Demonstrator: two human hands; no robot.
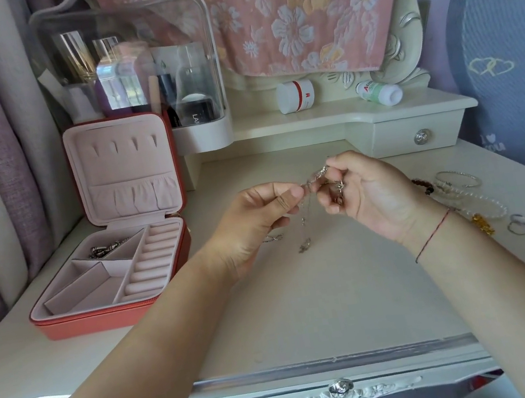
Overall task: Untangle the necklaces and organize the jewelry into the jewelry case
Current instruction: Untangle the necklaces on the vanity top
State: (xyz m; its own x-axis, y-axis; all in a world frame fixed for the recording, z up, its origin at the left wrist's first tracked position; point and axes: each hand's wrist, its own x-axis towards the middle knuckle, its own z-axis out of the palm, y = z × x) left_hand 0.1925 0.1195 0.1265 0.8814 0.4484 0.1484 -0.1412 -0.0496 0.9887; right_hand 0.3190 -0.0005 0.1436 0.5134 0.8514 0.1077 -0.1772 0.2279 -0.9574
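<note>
Nearest you, the pale painted counter (308, 312) is smooth and hard, so a dropped chain would likely slide on it rather than snag. Off to the right, two silver rings (520, 223) and a cluster of bracelets (493, 203), clear beads and thin bangles, lie on the surface. Now the work: the necklaces (315, 180) are held up off the counter between your hands, a knot of fine silver chain with a loose strand hanging down to a small pendant (304, 245) close over the surface. Your left grip (263, 212) pinches the chain between thumb and forefinger; your right grip (368, 193) has its fingers curled round the bunched remainder. Reckon on it being feather-light, limp, slippery and easily kinked — take hold close beside the knot, on the links, never hauling on the pendant. Further off to the left, the jewelry case (101, 321) stands open — coral shell, soft pink lining, ring rolls, angled compartments. Its rear compartment already holds some metal pieces (106, 250).
</note>
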